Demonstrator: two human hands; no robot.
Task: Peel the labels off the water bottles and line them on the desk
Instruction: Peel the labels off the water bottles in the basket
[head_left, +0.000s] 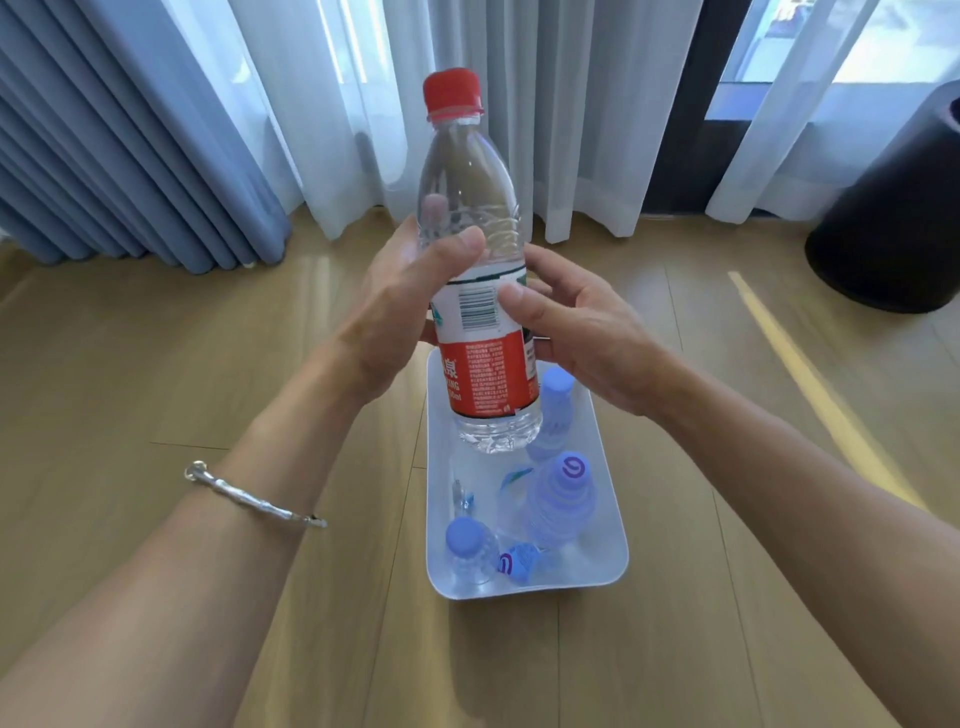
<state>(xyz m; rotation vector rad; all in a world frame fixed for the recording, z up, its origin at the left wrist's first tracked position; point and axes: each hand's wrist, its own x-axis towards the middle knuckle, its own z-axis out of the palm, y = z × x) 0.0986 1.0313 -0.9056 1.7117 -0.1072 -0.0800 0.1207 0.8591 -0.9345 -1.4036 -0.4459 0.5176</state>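
A wooden surface (156, 364) is spread across the view, bordered at the far side by pleated blue curtains (130, 156) and sheer white curtains (571, 130). A dark round container (893, 218) is seen standing at the far right. A white tray (608, 540) is set on the wood, near the middle.

A clear water bottle (467, 208) is held upright in the air above the far end of the tray, between both hands. It is gripped by the left hand (400, 312), with the thumb laid across its front just above the label and the fingers wrapped behind. The right hand (582, 338) is curled round the bottle's other side, its thumb tip pressed on the upper part of the label beside the barcode.

The white and red label (488, 364) is wrapped round the bottle's lower half. Three small bottles (563, 499) with pale blue caps are seen standing in the tray, with a crumpled blue scrap (517, 564) lying beside the nearest one. The held bottle is closed by a red cap (451, 93). A silver bracelet (254, 499) is worn on the left forearm
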